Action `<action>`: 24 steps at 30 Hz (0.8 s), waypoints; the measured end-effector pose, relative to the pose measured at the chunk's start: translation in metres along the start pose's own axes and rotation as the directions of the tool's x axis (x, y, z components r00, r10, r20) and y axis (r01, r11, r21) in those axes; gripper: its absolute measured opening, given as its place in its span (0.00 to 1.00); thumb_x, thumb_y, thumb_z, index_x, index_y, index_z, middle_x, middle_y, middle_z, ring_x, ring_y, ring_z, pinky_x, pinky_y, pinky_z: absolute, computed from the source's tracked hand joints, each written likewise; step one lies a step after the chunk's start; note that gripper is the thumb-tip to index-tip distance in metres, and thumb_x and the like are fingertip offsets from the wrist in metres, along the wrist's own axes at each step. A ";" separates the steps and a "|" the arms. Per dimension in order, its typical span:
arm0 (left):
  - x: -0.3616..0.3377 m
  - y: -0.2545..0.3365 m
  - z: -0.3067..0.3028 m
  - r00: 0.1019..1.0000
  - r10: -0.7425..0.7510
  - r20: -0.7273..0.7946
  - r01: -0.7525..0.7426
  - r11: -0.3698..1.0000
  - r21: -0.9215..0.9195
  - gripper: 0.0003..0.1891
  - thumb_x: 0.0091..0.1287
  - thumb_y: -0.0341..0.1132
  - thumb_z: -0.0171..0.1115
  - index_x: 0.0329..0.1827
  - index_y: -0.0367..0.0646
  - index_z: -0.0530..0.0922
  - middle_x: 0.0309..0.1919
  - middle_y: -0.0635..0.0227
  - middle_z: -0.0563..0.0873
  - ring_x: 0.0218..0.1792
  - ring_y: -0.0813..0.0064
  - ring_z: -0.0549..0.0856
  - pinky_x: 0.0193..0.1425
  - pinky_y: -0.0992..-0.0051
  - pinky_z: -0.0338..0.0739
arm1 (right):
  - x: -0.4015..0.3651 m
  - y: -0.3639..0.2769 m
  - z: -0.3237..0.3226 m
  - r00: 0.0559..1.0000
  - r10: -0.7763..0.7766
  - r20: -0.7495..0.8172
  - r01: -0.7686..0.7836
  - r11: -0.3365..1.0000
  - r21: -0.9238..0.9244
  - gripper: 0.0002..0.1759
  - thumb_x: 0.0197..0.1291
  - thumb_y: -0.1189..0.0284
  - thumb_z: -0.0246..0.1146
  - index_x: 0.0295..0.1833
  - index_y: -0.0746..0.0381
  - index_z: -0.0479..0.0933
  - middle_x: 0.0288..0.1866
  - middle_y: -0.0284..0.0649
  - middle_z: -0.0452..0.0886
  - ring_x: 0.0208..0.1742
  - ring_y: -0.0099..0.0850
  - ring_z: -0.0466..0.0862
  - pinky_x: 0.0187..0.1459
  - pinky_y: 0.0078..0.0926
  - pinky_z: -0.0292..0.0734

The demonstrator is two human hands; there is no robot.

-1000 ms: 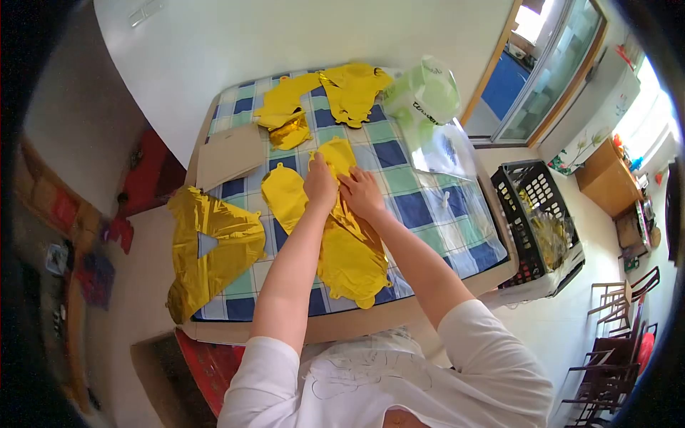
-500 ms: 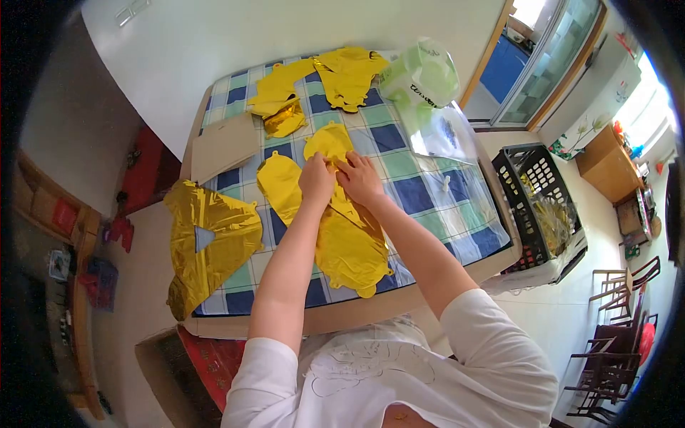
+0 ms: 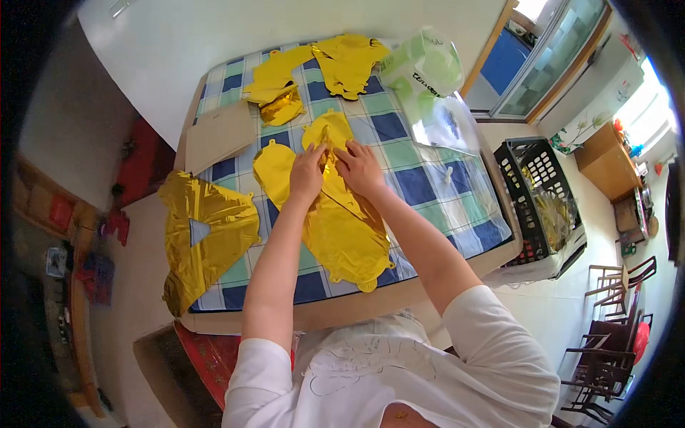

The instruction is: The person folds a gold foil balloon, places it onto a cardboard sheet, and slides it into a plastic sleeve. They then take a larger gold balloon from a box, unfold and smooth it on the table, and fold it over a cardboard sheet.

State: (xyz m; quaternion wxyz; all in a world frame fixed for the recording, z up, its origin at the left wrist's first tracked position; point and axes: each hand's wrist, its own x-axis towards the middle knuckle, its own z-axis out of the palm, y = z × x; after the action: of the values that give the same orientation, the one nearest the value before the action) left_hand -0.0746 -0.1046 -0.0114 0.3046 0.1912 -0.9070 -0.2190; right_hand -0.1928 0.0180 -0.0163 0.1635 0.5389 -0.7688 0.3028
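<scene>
A flat gold foil balloon [image 3: 349,239], shaped like a letter, lies on the checked tablecloth. My left hand [image 3: 307,173] grips the foil at its upper part with bent fingers. Opposite it, my right hand [image 3: 359,170] has its fingers curled on the same foil. A creased, raised fold shows between the two hands; the fingertips are partly hidden. To the left, an A-shaped gold foil balloon [image 3: 232,217] hangs partly over the table edge. More flat foil balloons [image 3: 348,64] lie at the far side.
Beige cardboard [image 3: 220,139] lies at the left of the tablecloth [image 3: 399,189]. A green and white plastic package [image 3: 426,65] stands at the back right, with clear plastic beside it. A black crate [image 3: 531,192] holding gold foil stands right of the table. Chairs [image 3: 606,342] stand farther right.
My hands have drawn slightly apart, and the foil between them now stands up in a creased fold. The whole view has shifted slightly.
</scene>
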 end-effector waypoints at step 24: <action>0.029 -0.022 0.001 0.934 -0.358 0.008 0.334 0.880 0.338 0.16 0.66 0.32 0.53 0.55 0.40 0.79 0.63 0.55 0.74 0.70 0.55 0.64 0.71 0.58 0.60 | 0.002 0.002 0.002 0.998 0.031 0.060 -0.032 0.999 0.017 0.19 0.63 0.62 0.56 0.58 0.53 0.77 0.60 0.47 0.74 0.66 0.43 0.70 0.67 0.44 0.60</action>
State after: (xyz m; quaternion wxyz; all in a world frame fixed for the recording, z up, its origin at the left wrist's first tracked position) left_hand -0.0920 -0.1364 -0.0094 0.1922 0.3906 -0.8921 -0.1210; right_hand -0.1957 0.0153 -0.0175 0.1307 0.5371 -0.7790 0.2960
